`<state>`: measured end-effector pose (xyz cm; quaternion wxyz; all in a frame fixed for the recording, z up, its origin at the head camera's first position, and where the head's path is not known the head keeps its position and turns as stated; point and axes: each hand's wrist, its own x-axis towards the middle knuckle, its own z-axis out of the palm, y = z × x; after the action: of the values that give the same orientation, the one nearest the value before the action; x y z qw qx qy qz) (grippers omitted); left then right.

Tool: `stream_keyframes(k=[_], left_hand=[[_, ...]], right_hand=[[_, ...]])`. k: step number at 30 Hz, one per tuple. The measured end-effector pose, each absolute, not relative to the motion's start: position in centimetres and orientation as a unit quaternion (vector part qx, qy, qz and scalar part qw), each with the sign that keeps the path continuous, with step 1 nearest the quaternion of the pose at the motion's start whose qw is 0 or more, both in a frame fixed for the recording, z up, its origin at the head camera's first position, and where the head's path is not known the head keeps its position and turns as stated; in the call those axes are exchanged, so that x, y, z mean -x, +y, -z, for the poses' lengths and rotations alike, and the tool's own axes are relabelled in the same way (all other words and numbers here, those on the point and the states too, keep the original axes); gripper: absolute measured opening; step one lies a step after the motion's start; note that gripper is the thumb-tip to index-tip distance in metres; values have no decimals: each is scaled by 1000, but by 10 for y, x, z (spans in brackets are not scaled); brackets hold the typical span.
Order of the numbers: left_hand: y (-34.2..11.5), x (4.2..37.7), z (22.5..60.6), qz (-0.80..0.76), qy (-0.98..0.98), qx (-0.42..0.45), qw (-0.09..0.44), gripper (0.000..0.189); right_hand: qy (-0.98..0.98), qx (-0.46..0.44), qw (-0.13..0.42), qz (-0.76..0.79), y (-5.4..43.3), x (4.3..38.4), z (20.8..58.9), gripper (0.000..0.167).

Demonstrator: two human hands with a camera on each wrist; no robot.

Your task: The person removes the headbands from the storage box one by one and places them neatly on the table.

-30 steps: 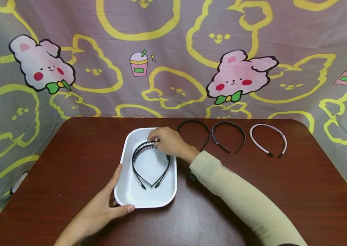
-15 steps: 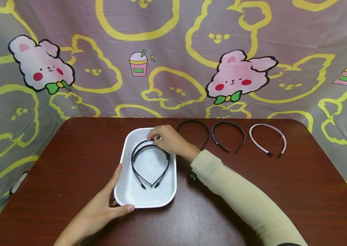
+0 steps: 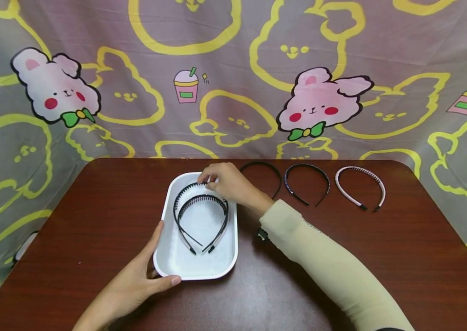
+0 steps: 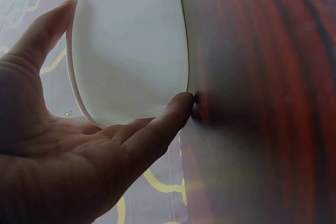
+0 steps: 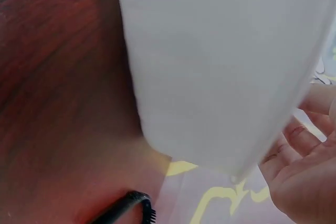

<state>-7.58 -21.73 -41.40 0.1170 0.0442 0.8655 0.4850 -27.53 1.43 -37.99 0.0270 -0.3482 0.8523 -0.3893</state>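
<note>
A white tray stands on the table with black toothed headbands inside. My left hand holds its near left corner, the thumb at the near rim and the fingers along the left side. In the left wrist view, those fingers curve about the tray's outer wall. My right hand reaches over the tray's far right rim and pinches the top of one black headband. A second black headband lies inside that one's arch. The right wrist view shows my right hand at the tray rim, its fingertips hidden.
Right of the tray, three headbands lie in a row on the brown table: a plain black one, a dark blue patterned one and a pale pink one. A cartoon-printed cloth hangs behind the table.
My right hand has drawn the pinched headband slightly toward the tray's far end, widening the gap between it and the inner headband. The left hand and tray have stayed put.
</note>
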Motion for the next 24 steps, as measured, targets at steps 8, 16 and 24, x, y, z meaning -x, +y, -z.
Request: stream_keyframes(k=[8,16,24], left_hand=[[-217,76,414,-483,867,-42,117,123],[-217,75,413,-496,859,-48,118,122],[-217,75,414,-503,855,-53,115,122]], right_hand=[[856,320,32,405,29,276,368,19],[857,277,55,432,43,273,358,19],[856,271,71,435,58,271,350,19]])
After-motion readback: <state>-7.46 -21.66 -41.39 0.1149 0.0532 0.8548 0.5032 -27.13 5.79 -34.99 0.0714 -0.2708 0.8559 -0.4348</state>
